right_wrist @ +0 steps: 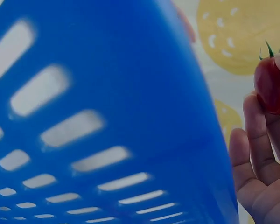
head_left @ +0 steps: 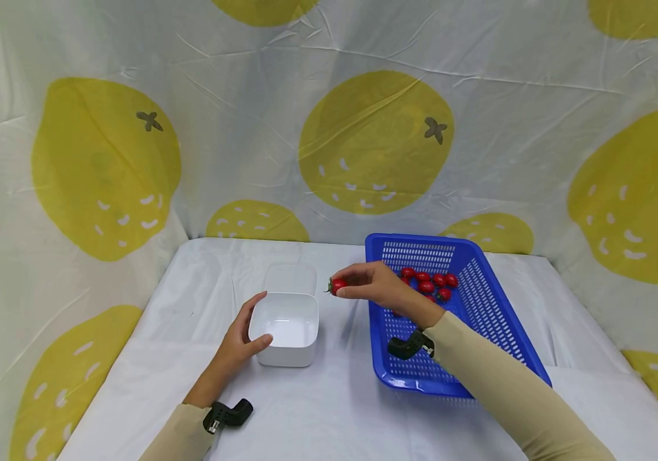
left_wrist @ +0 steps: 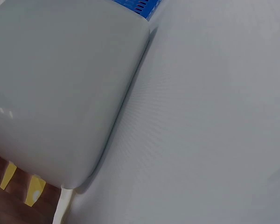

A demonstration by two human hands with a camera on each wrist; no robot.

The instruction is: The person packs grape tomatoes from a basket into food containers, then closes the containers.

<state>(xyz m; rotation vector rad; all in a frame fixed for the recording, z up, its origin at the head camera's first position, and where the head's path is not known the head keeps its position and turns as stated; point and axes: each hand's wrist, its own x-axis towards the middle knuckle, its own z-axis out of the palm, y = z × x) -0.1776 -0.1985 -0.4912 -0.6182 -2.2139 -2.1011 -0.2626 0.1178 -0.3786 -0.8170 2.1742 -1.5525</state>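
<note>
My right hand [head_left: 377, 286] pinches a red cherry tomato [head_left: 337, 285] with a green stem, held in the air between the basket's left rim and a square white container [head_left: 286, 356]. In the right wrist view the tomato [right_wrist: 269, 88] is between thumb and fingers. The left hand [head_left: 238, 339] grips the container's left side, thumb over the front rim and fingers along the left wall. Inside, the container shows a bare white bottom. From the left wrist, its outer wall [left_wrist: 60, 88] fills much of the view and hides most of that hand.
On the right stands a blue perforated basket [head_left: 498, 301] with several cherry tomatoes [head_left: 425, 286] inside, under the right forearm. A translucent lid-like piece [head_left: 291, 276] lies behind the container. White cloth [head_left: 190, 307] covers the table, and a lemon-print curtain [head_left: 236, 128] hangs behind.
</note>
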